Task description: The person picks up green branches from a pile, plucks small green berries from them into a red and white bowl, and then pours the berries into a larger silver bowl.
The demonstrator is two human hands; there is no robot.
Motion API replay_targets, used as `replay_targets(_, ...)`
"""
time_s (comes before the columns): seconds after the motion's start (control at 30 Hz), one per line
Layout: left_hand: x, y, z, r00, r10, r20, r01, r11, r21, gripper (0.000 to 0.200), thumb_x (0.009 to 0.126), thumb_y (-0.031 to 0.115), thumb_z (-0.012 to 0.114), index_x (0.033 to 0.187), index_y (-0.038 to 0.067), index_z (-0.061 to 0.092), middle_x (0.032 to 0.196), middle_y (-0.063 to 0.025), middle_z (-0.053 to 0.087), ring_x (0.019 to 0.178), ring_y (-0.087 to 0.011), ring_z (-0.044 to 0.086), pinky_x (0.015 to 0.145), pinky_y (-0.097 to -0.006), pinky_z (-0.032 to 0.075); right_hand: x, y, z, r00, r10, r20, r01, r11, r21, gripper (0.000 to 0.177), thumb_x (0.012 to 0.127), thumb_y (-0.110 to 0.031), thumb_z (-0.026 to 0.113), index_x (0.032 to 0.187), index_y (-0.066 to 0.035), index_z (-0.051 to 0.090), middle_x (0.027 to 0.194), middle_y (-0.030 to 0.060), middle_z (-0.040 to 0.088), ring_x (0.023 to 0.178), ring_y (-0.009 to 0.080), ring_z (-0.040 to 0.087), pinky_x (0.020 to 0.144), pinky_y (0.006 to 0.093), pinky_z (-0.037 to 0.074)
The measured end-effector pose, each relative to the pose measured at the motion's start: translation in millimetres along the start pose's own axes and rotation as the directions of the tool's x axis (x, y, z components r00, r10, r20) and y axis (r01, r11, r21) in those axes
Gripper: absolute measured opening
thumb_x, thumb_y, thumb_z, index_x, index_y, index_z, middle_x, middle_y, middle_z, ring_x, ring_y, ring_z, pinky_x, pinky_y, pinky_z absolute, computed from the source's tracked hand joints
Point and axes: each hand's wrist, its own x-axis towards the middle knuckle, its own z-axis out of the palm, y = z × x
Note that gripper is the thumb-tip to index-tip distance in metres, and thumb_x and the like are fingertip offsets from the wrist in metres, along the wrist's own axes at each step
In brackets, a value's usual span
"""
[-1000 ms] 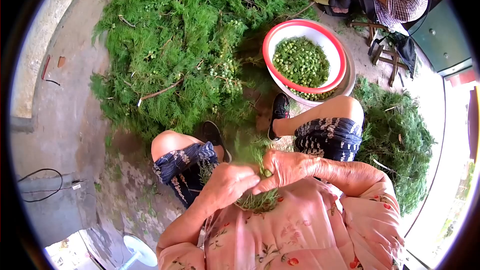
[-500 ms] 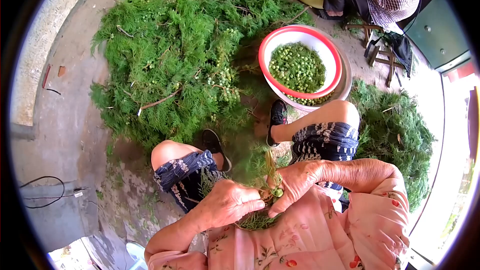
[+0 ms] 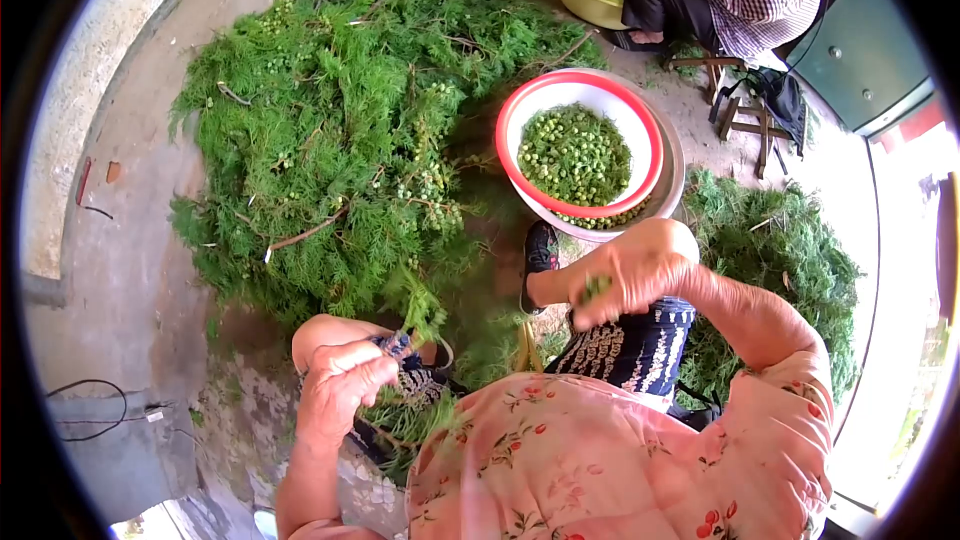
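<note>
My left hand (image 3: 340,390), fingers closed, grips a leafy green conifer sprig (image 3: 418,308) above my left knee. More cut foliage (image 3: 400,425) lies on my lap beside that wrist. Over my right knee, my right hand (image 3: 635,275) is blurred by motion, its fingers curled around small green cones (image 3: 594,288). Just beyond it stands a white basin with a red rim (image 3: 656,145), tilted over a larger basin (image 3: 676,165). Round green cones (image 3: 573,155) lie inside the white basin, and more show in the larger one below it.
A big heap of conifer branches (image 3: 310,150) spreads on the ground ahead and to the left. Another green pile (image 3: 780,270) lies at the right. Farther off, a person (image 3: 760,0) sits by a yellow-green basin (image 3: 590,5). Near them is a wooden stool (image 3: 750,125).
My hands have moved apart. The right one has gone up and right, towards the basin, with cones in it; the left has shifted left with the sprig. The view has shifted slightly.
</note>
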Motion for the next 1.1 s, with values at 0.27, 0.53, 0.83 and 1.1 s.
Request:
replay_targets(0.27, 37, -27, 52, 0.970, 0.145, -0.193, -0.228, 0.814, -0.534, 0.018, 0.087, 0.012, 0.056, 0.097, -0.003, 0.059, 0.079, -0.0022, 0.058, 0.055, -0.0066, 0.043, 0.052, -0.0232, 0.041, 60, 144, -75, 0.611, 0.226, -0.759, 0.536, 0.588, 0.606, 0.064, 0.075, -0.043, 0.070, 0.118, -0.001, 0.049, 0.074, 0.0044, 0.054, 0.055, 0.0128, 0.054, 0.045, 0.0265, 0.050)
replay_targets(0.53, 52, -34, 78, 0.966, 0.133, -0.221, -0.248, 0.717, -0.652, 0.016, 0.086, 0.008, 0.055, 0.095, -0.005, 0.059, 0.077, -0.0060, 0.058, 0.063, -0.0129, 0.052, 0.063, -0.0286, 0.048, 76, 170, -110, 0.333, 0.431, -0.839, 0.778, 0.377, 0.502, 0.058, 0.086, -0.029, 0.056, 0.129, 0.003, 0.035, 0.130, 0.0233, 0.035, 0.115, 0.0418, 0.042, 0.078, 0.0476, 0.053)
replay_targets(0.83, 59, -40, 83, 0.977, 0.090, -0.195, -0.206, 0.652, -0.729, 0.013, 0.085, 0.002, 0.053, 0.095, -0.005, 0.058, 0.084, -0.0090, 0.058, 0.069, -0.0194, 0.058, 0.070, -0.0305, 0.046, 77, 176, -131, -0.022, 0.399, -0.916, 0.408, 0.840, 0.357, 0.041, 0.080, -0.027, 0.063, 0.112, -0.001, 0.058, 0.098, 0.0132, 0.064, 0.088, 0.0223, 0.059, 0.072, 0.0371, 0.048)
replay_targets(1.1, 55, -40, 77, 0.984, 0.098, -0.147, -0.175, 0.631, -0.756, 0.017, 0.086, 0.008, 0.055, 0.098, -0.003, 0.058, 0.075, -0.0079, 0.058, 0.063, -0.0165, 0.055, 0.063, -0.0259, 0.044, 81, 176, -126, -0.255, 0.131, -0.958, 0.191, 0.978, 0.083, 0.021, 0.079, -0.008, 0.051, 0.091, -0.004, 0.067, 0.083, 0.0155, 0.065, 0.077, 0.0286, 0.062, 0.071, 0.0306, 0.047)
